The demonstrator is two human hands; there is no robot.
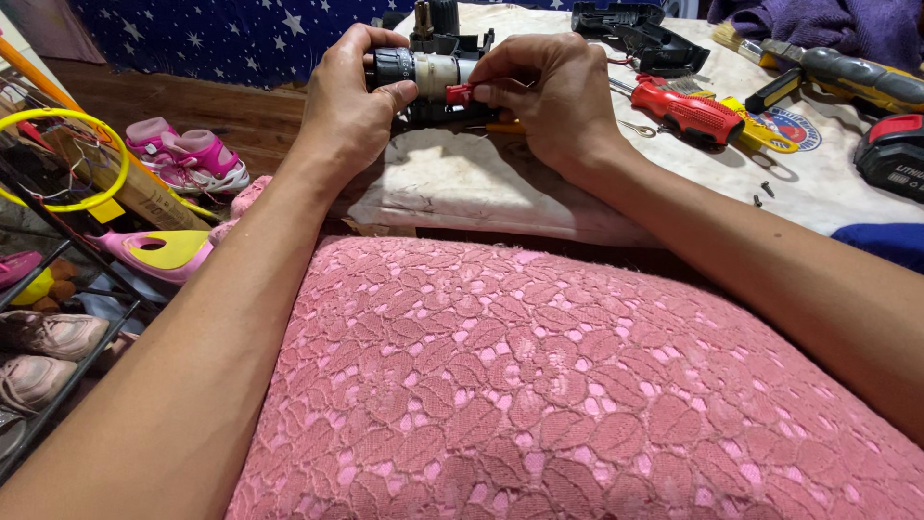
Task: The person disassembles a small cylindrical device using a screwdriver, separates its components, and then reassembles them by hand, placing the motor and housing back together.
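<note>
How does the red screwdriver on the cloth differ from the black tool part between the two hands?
The red screwdriver lies untouched on the white cloth; the black tool part is held by the left hand and the right hand. The screwdriver is slim with a red handle; the tool part is bulky, black and grey. Both sit over the same cloth.

I see the left hand point(351, 101) wrapped around the black chuck end of a drill motor assembly point(428, 72), fingers point(397, 96) curled under it. The right hand point(553, 96) pinches a small red part point(458, 92) at its fingertips, touching the assembly's pale midsection. A red-handled screwdriver point(688, 114) lies just right of those fingers on the cloth-covered surface point(462, 183). Two dark screws point(762, 195) lie further right.
</note>
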